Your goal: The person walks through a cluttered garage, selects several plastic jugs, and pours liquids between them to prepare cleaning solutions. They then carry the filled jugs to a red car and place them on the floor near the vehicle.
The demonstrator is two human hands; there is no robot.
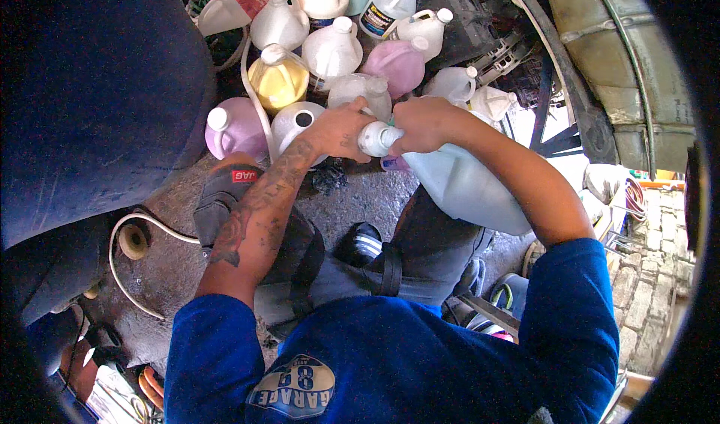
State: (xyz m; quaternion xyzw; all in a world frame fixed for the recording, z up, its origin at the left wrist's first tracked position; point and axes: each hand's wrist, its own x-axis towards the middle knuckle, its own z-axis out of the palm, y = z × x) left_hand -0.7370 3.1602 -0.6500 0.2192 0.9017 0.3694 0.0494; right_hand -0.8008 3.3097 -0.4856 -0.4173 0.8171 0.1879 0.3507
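A large, pale translucent jug (pixel 472 191) lies tilted across my right thigh, its neck pointing left. My right hand (pixel 426 125) is closed round it near the neck. Against the jug's mouth sits a white round cap-like piece (pixel 371 140), with the fingers of my left hand (pixel 343 131) closed on it. Whether that piece is a cap or another container's neck, I cannot tell. Just beyond my hands stands a cloudy clear jug (pixel 360 92), partly hidden by them. A white jug (pixel 289 127) with a dark round opening stands beside my left wrist.
Several jugs crowd the ground ahead, among them a yellow one (pixel 277 82), a pink one (pixel 396 65) and a purple one (pixel 238 127). A pale hose (pixel 142 221) curves over the floor at left. Vehicle body panels (pixel 630 64) rise at far right, near brick paving (pixel 641 289).
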